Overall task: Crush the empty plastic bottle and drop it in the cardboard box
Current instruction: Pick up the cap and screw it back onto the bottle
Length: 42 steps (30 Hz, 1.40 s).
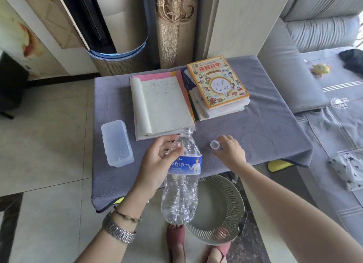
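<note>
Head view shows my left hand [157,160] with fingers wrapped round the open plastic bottle [181,176], held up over the counter [265,137] ready to squash, while my right hand [229,150] pinches its cap [214,145]; no cardboard box shows.

Open notebook [165,103] beside stacked books [218,86] on grey-clothed table [265,129]; clear plastic case [117,143] at left.
</note>
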Motion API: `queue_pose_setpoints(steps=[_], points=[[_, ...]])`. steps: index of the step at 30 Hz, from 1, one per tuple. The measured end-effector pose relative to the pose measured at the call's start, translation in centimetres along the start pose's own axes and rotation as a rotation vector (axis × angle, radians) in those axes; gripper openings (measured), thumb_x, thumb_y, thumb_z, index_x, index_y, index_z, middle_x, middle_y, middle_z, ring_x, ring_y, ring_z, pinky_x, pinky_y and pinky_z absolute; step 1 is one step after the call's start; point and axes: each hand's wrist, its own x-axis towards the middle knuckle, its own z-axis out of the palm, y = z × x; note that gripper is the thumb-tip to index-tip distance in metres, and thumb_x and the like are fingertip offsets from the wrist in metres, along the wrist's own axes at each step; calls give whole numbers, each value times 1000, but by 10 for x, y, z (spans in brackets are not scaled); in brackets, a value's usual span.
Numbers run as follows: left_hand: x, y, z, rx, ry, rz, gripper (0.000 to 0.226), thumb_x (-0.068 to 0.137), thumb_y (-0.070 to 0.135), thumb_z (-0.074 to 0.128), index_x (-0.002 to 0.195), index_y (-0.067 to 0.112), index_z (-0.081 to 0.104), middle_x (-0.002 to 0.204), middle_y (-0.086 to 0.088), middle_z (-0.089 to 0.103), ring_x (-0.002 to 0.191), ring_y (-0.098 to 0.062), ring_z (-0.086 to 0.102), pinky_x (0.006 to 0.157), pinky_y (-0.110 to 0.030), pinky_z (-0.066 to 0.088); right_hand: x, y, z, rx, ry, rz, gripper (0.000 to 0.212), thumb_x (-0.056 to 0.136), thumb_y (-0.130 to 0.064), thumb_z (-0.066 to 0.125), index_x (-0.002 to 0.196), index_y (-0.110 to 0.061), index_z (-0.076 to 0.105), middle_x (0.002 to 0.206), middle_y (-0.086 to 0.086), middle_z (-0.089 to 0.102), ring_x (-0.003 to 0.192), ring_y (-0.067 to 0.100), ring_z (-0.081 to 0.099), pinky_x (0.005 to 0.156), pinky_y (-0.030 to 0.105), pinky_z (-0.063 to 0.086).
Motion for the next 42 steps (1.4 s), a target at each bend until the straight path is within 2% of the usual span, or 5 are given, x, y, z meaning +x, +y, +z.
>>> queue_pose_setpoints(steps=[7,12,20,26,42], points=[[-2,-4,-1,17,0,-11,35,75,34,70,109,27,65,112,-5,68,101,-14,65,86,-33,51,6,0,3,18,28,-3,27,87,-30,62,109,-14,60,113,11,59,100,32,57,74,40,50],[-4,-2,3,26,0,-18,30,80,29,70,109,27,65,114,-4,67,102,-13,64,88,-34,52,-2,0,-16,234,32,-17,29,82,-20,69,109,-12,63,105,11,69,94,26,65,79,39,55],[-14,35,40,-4,-108,28,32,69,43,69,100,35,67,110,4,71,94,-7,67,80,-30,54,-49,-9,-126,553,94,-233,35,74,-8,79,105,-20,71,86,-4,71,67,-17,63,61,-1,45],[-22,66,74,31,-223,102,32,66,55,68,97,46,67,115,7,70,103,-12,67,83,-35,53,-88,-2,-207,567,37,-374,38,75,-4,78,108,-21,70,99,-4,71,85,3,69,81,20,57],[-45,121,114,143,-413,244,39,62,60,69,98,46,69,106,8,75,95,-14,72,77,-32,55,-119,30,-279,516,59,-494,34,70,-4,82,99,-15,67,95,2,71,80,8,70,77,22,59]])
